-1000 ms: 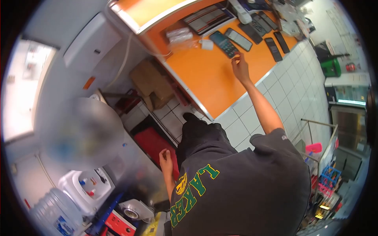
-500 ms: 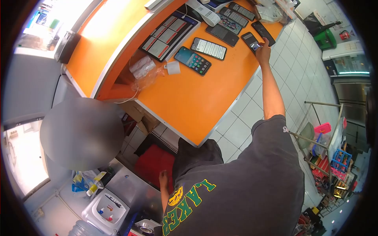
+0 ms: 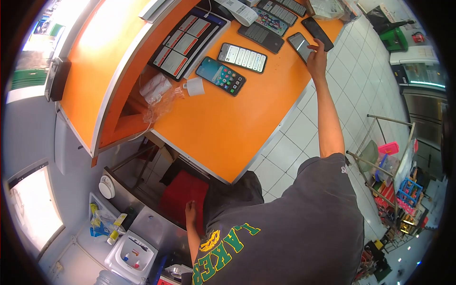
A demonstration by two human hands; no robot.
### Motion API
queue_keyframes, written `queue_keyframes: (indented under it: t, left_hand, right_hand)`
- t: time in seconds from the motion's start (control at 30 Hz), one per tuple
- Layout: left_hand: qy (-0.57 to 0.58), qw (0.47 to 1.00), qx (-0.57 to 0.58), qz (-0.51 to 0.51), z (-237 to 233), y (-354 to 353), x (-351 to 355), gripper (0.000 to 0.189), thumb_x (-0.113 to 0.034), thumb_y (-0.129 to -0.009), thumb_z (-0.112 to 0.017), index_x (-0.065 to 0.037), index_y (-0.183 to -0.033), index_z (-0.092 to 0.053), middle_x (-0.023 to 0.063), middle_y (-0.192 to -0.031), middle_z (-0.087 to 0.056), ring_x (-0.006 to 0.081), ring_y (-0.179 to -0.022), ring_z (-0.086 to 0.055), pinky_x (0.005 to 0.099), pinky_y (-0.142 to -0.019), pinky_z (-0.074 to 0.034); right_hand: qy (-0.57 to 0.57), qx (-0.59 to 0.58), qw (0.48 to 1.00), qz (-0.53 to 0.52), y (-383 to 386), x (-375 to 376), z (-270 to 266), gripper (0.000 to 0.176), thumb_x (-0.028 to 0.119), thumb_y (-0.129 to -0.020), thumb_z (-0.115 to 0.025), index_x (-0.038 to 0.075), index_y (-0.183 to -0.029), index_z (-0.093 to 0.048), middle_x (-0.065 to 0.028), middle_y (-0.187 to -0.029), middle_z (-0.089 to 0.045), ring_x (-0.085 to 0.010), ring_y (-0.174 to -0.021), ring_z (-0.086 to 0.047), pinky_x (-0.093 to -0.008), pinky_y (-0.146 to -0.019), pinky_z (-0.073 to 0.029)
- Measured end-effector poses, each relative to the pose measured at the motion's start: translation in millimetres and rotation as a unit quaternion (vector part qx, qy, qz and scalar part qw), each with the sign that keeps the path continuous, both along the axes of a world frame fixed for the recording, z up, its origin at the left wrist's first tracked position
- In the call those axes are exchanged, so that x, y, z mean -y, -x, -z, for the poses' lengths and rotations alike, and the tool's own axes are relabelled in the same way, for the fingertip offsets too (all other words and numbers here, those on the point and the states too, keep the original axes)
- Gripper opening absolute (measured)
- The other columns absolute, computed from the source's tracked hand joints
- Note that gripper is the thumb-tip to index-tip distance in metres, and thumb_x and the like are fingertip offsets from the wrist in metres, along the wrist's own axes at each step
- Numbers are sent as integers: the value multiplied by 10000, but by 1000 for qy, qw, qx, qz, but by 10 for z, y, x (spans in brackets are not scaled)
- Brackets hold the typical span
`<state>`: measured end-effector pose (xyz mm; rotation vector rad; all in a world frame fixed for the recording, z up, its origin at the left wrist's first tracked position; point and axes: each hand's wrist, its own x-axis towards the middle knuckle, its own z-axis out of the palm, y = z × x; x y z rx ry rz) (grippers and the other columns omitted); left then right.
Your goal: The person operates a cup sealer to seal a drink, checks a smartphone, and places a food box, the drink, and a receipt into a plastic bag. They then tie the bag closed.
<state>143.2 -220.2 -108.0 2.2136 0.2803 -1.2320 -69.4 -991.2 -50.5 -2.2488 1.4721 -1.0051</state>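
A second ago the person's right hand (image 3: 317, 59) is at the phone showing app icons (image 3: 221, 76); now it is between one and two o'clock in the view, at a glossy dark phone (image 3: 299, 46) near the counter's edge. It is at this same phone half a second ago too. The fingers are bent, their tips at the phone's right side — whether they pinch it or only touch it, one cannot tell. The glossy phone lies on the counter, just beside a black phone (image 3: 317, 34) at its own two o'clock. The left hand (image 3: 191, 213) stays low, at seven o'clock, in front of a red surface (image 3: 183, 192); its fingers look curled, but its grip cannot be made out. The big round blur at nine o'clock is gone.

The orange counter (image 3: 213, 128) has a pale metal edge. The icon phone lies towards twelve o'clock, near a phone with a lit list (image 3: 243, 58), and a white block (image 3: 194, 87) sits just left of it. A dark-framed panel (image 3: 190, 45) is at eleven o'clock. Beyond lies a white tiled floor (image 3: 299, 128), with a green bin (image 3: 394, 40) at two o'clock, a metal rack (image 3: 389, 121) at three — and a white dispenser (image 3: 132, 256) with blue and red taps past seven
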Motion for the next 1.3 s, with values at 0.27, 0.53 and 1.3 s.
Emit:
queue_keyframes:
  t: [0.27,0.53,1.3]
  left_hand:
    - [-15,1000,-16,1,-43,-12,109,366,-257,-974,-545,18,-1215,-565,131,-1095,-644,205,-1013,-624,333,-847,-509]
    - [1,999,23,-35,-106,19,210,344,-266,-974,-544,2,-1187,-576,108,-1053,-651,176,-899,-624,315,-769,-500]
    - [4,998,9,-57,-61,204,239,354,-266,-969,-537,-3,-1205,-559,117,-1071,-653,181,-866,-624,314,-765,-490]
  right_hand:
    - [-67,4,996,-62,-509,-23,-71,450,13,-837,-516,80,-1282,-516,-125,-1065,-691,-345,-970,-574,-448,-879,-450]
    - [-57,-253,964,64,-246,173,-78,1002,441,-721,-748,145,-1523,-224,-265,-1315,-517,-457,-1244,-487,-566,-990,-407]
    - [-93,-166,951,-242,-1300,-1070,-199,656,-45,-796,-537,44,-1421,-359,-212,-976,-626,-374,-921,-569,-469,-842,-468]
